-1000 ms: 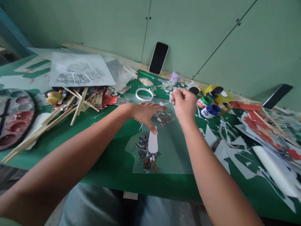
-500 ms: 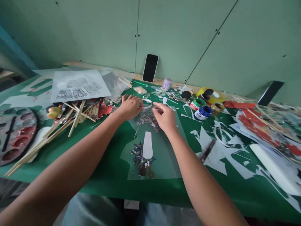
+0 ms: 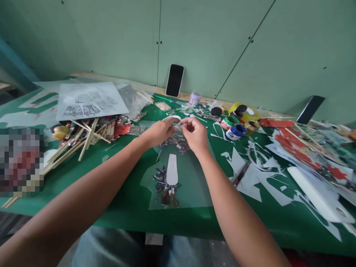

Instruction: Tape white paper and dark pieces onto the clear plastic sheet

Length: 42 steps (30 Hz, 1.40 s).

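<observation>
Left hand (image 3: 159, 133) is gripping the white tape roll (image 3: 169, 117), right hand (image 3: 195, 136) pinching its rim, toward the worktop (image 3: 125, 209) back edge

No readable text, blue jar label (image 3: 231, 134), green jar label (image 3: 225, 123), both too small

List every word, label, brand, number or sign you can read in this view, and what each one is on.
None can be read with certainty.
Blue paint jar: pale marks on its label, too small and blurred to read.
Green paint jar: marks on its red label, too blurred to read.
Purple tub: no legible lettering.
Printed sheet: line drawings, no readable words.
</observation>
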Motion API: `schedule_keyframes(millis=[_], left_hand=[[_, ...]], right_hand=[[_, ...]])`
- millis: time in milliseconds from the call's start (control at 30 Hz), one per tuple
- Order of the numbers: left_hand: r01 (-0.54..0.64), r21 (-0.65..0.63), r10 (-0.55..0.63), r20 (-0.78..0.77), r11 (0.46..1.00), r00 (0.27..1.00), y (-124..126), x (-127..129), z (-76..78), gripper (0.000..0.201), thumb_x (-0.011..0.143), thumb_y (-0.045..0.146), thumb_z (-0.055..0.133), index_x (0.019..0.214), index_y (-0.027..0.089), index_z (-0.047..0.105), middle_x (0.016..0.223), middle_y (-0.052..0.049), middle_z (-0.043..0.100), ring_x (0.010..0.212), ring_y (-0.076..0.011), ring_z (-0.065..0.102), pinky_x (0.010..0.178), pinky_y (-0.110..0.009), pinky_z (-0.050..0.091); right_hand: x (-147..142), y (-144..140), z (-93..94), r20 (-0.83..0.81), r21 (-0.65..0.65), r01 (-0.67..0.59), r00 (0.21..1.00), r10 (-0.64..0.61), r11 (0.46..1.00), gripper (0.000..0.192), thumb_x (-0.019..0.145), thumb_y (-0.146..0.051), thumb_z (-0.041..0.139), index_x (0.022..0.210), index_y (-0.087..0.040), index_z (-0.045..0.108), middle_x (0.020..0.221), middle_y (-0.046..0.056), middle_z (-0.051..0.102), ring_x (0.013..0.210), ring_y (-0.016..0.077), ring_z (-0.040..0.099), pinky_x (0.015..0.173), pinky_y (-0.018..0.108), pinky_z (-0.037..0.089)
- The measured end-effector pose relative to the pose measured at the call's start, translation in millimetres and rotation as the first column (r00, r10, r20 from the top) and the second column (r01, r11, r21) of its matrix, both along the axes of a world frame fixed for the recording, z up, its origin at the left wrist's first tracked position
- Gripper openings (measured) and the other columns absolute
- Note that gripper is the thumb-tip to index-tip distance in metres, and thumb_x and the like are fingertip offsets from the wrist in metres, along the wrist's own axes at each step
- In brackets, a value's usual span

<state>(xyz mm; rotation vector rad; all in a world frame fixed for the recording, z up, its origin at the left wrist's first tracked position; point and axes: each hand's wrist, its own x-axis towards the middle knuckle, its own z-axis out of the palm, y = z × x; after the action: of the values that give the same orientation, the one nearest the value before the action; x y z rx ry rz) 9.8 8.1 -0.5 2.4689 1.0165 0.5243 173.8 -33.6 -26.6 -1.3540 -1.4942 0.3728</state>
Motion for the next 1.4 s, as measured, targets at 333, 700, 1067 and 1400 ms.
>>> schedule_keyframes(millis=[333,700,1067,1400], left_hand=[[-0.05,0.081,0.051,-0.009,0.995,0.999,1.8,-2.1,2.5,0.035,0.093,0.028,0.049,0.125,0.018,0.055,0.101,-0.008,0.074,0.097,-0.021,0.068,0.078,-0.028,0.047],[-0.06,-0.005,0.059,0.288,0.998,0.956,-2.5,7.1,1.7,0.019,0.089,0.034,0.052,0.087,0.018,0.062,0.085,-0.004,0.073,0.074,-0.0162,0.066,0.064,-0.023,0.042],[-0.073,-0.095,0.106,0.42,0.993,0.901,-2.8,11.1,1.6,0.018,0.088,0.032,0.054,0.082,0.016,0.06,0.08,-0.004,0.072,0.071,-0.0142,0.064,0.066,-0.023,0.046],[-0.29,0.085,0.275,0.156,0.953,0.949,12.9,-1.6,-6.0,0.022,0.077,0.037,0.066,0.091,0.022,0.072,0.114,-0.01,0.066,0.113,-0.0343,0.053,0.099,-0.051,0.037]], right_hand=[[0.7,-1.1,1.5,0.159,-0.035,0.002,0.987,0.004,0.999,0.014,0.081,-0.028,0.056,0.071,-0.02,0.063,0.075,0.003,0.064,0.067,0.0161,0.055,0.066,0.029,0.042],[-12.9,4.3,-3.0,-0.466,-0.096,-0.076,0.885,0.023,0.992,0.018,0.075,-0.035,0.055,0.066,-0.02,0.059,0.06,-0.005,0.053,0.056,0.01,0.043,0.056,0.023,0.035],[-5.7,12.8,-13.0,-0.682,-0.041,-0.097,0.73,0.043,0.994,0.024,0.075,-0.043,0.063,0.068,-0.022,0.056,0.057,-0.006,0.047,0.054,0.0099,0.046,0.053,0.024,0.039],[7.6,4.8,-6.8,-0.326,0.026,-0.128,0.937,0.129,0.991,0.033,0.085,-0.05,0.054,0.107,-0.031,0.07,0.111,0.001,0.069,0.091,0.0168,0.063,0.074,0.032,0.053]])
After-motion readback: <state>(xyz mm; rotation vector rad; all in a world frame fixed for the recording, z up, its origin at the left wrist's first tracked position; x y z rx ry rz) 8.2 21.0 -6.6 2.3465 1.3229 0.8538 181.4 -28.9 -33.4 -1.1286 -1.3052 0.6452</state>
